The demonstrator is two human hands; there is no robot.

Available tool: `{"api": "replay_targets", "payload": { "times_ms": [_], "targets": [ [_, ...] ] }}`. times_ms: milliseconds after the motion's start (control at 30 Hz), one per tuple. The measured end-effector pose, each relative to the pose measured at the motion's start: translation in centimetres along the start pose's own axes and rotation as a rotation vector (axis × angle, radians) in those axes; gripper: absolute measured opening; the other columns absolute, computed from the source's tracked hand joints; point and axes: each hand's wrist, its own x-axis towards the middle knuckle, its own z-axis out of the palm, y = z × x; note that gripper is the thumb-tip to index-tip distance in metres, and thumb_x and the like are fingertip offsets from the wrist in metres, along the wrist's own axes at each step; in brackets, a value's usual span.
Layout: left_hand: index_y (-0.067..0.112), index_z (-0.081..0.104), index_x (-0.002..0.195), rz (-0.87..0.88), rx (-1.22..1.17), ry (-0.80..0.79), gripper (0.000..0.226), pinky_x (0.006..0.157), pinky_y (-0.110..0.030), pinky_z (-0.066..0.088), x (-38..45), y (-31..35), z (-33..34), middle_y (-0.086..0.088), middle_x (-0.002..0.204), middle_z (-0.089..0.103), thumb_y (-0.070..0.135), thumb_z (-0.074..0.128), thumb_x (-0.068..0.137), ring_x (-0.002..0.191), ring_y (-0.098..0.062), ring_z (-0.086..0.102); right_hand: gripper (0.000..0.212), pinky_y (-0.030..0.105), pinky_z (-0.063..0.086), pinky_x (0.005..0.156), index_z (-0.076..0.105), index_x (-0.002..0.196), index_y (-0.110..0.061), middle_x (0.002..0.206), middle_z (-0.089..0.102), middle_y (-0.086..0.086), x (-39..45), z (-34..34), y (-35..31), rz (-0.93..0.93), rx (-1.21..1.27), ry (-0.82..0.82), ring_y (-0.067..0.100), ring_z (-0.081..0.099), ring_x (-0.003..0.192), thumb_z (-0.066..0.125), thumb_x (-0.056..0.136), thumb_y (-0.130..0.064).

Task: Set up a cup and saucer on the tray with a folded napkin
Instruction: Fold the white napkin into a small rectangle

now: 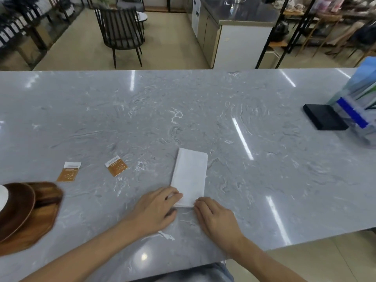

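A white napkin (190, 176), folded into a long rectangle, lies flat on the grey marble counter (203, 119) in front of me. My left hand (156, 210) has its fingertips on the napkin's near left corner. My right hand (215, 216) touches the near right corner with curled fingers. At the far left edge a wooden tray (38, 218) carries a dark brown saucer (16, 206), with a sliver of something white (2, 198) at the frame's edge. No cup is clearly visible.
Two small orange-and-white sachets (69, 171) (116, 165) lie left of the napkin. At the right stand a black box (324, 117) and a clear holder of blue leaflets (358, 102). Beyond the counter are a black chair (121, 31) and shelves.
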Motion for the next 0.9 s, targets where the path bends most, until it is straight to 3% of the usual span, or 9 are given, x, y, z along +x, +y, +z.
{"api": "replay_targets", "payload": {
  "times_ms": [167,267,400,467,533,667,733,800,900],
  "targets": [
    [0.022,0.065,0.134,-0.144,-0.266,0.076,0.052,0.088,-0.027,0.059,0.6,-0.9,0.2,0.012,0.141,0.061,0.020,0.073,0.082,0.114,-0.009,0.068,0.007,0.038,0.059,0.057,0.070,0.100,-0.006,0.092,0.073,0.007,1.4,-2.1,-0.5,0.114,0.195,0.030,0.026,0.070,0.072,0.068,0.095,-0.010],
    [0.024,0.068,0.131,-0.194,-0.458,0.068,0.056,0.099,-0.022,0.052,1.6,-1.7,0.2,0.013,0.143,0.056,0.001,0.073,0.080,0.120,-0.009,0.065,0.009,0.031,0.060,0.069,0.070,0.105,-0.007,0.097,0.073,0.002,1.8,-3.3,-0.3,0.183,0.379,0.074,0.015,0.070,0.078,0.066,0.097,-0.009],
    [0.024,0.074,0.122,-0.251,-0.570,0.066,0.054,0.089,-0.037,0.059,2.8,-2.6,0.6,0.005,0.130,0.070,-0.009,0.063,0.081,0.100,-0.016,0.074,0.022,0.020,0.060,0.079,0.068,0.115,-0.014,0.103,0.071,-0.008,1.7,-3.8,0.7,0.285,0.618,0.150,0.007,0.070,0.093,0.069,0.094,-0.018],
    [0.034,0.073,0.119,-0.265,-0.622,0.080,0.049,0.074,-0.039,0.059,3.4,-2.8,0.8,0.002,0.098,0.079,-0.002,0.063,0.087,0.075,-0.019,0.072,0.036,0.017,0.056,0.082,0.064,0.124,-0.018,0.113,0.068,-0.010,1.6,-3.6,1.7,0.266,0.653,0.136,0.010,0.068,0.099,0.072,0.090,-0.022],
    [0.045,0.070,0.118,-0.279,-0.689,0.077,0.051,0.066,-0.038,0.057,3.7,-3.0,0.8,0.000,0.075,0.074,0.003,0.061,0.091,0.064,-0.021,0.069,0.045,0.017,0.052,0.081,0.061,0.129,-0.021,0.121,0.062,-0.008,1.7,-3.0,3.0,0.271,0.636,0.121,0.012,0.063,0.106,0.075,0.087,-0.017],
    [0.054,0.070,0.107,-0.325,-0.782,0.057,0.061,0.071,-0.036,0.060,3.7,-3.4,1.0,-0.003,0.073,0.075,-0.004,0.059,0.091,0.068,-0.015,0.073,0.040,0.020,0.052,0.086,0.066,0.125,-0.020,0.139,0.053,-0.004,2.9,-1.2,5.4,0.277,0.636,0.039,0.010,0.055,0.127,0.075,0.088,-0.007],
    [0.052,0.071,0.108,-0.336,-0.788,0.049,0.058,0.070,-0.032,0.059,3.9,-3.5,0.9,-0.001,0.071,0.074,-0.002,0.058,0.093,0.067,-0.013,0.072,0.036,0.019,0.054,0.083,0.069,0.122,-0.019,0.140,0.055,-0.003,3.4,-0.4,6.1,0.250,0.668,0.011,0.008,0.058,0.124,0.072,0.090,-0.002],
    [0.044,0.072,0.111,-0.330,-0.786,0.050,0.043,0.068,-0.030,0.057,4.1,-3.4,0.8,0.001,0.069,0.073,0.006,0.060,0.096,0.065,-0.011,0.071,0.028,0.014,0.051,0.075,0.072,0.117,-0.020,0.132,0.062,-0.006,4.0,0.1,6.4,0.279,0.706,0.010,0.007,0.065,0.113,0.069,0.094,-0.005],
    [0.020,0.074,0.107,-0.383,-0.821,0.064,0.014,0.069,-0.035,0.058,5.0,-3.4,0.6,-0.008,0.077,0.075,0.025,0.064,0.098,0.067,-0.013,0.072,0.012,0.017,0.054,0.072,0.075,0.107,-0.028,0.111,0.072,-0.014,4.9,0.6,6.3,0.422,0.747,0.039,0.006,0.068,0.102,0.067,0.098,-0.028]
  ]
}}
